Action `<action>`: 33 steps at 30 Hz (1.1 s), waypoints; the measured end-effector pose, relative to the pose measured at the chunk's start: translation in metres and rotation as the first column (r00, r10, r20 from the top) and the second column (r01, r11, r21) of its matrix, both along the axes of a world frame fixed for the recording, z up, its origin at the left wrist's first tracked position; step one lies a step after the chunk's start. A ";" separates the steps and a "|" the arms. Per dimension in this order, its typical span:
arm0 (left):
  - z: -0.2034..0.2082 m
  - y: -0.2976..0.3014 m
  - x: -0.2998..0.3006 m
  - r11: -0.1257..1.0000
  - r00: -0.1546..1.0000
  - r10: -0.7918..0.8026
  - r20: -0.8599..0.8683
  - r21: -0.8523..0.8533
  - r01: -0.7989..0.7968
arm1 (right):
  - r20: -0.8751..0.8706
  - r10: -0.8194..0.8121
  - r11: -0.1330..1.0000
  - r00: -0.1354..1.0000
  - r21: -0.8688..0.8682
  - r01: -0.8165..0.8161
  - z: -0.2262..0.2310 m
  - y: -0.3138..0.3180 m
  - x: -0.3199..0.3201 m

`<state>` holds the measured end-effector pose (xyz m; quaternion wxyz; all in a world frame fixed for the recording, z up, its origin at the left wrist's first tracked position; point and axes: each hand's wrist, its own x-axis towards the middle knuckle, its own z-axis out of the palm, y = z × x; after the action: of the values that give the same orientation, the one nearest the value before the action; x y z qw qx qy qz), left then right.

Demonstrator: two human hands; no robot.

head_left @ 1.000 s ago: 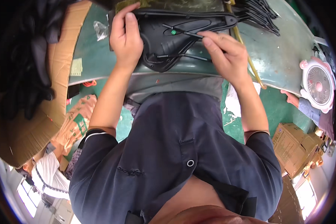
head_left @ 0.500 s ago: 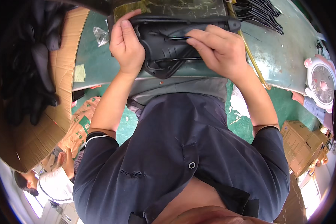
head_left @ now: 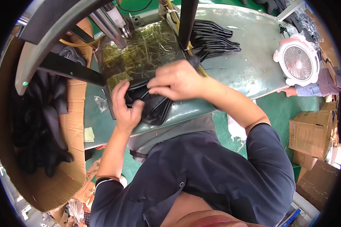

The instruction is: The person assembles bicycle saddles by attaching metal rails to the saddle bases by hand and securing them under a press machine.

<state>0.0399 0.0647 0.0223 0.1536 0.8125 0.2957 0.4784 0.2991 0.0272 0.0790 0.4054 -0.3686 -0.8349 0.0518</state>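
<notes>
A black bicycle saddle (head_left: 154, 117) lies underside up at the table's near edge, its hollow shell and thin black rails showing. My left hand (head_left: 125, 109) grips its left end, fingers along the far side and thumb over the near side. Above the saddle, my right hand (head_left: 178, 80) is closed in a pinch on a thin black rail, slightly blurred by motion. The fingers of that hand cover part of the rail and the saddle's far end.
Just beyond my hands is a press with a tape-covered plate (head_left: 142, 51), a metal ram (head_left: 108, 28) and dark frame bars. Several black rails (head_left: 214, 38) lie stacked right of it. A cardboard box (head_left: 74, 140) of black saddles stands left, a fan (head_left: 298, 62) at right.
My view has shifted, so the press and more of the table show. The right hand has moved from the saddle's right part toward its middle, still pinching the rail; the left keeps its hold.
</notes>
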 end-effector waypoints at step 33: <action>0.029 0.043 0.040 0.914 0.909 0.388 -0.154 -0.063 -0.401 | -0.355 -0.524 0.818 0.774 -0.462 0.342 -0.019 0.025 -0.016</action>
<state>0.0802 0.1074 0.0512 0.0706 0.7589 0.4857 0.4280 0.2829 0.0525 0.0602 0.5172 -0.6004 -0.5764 0.1995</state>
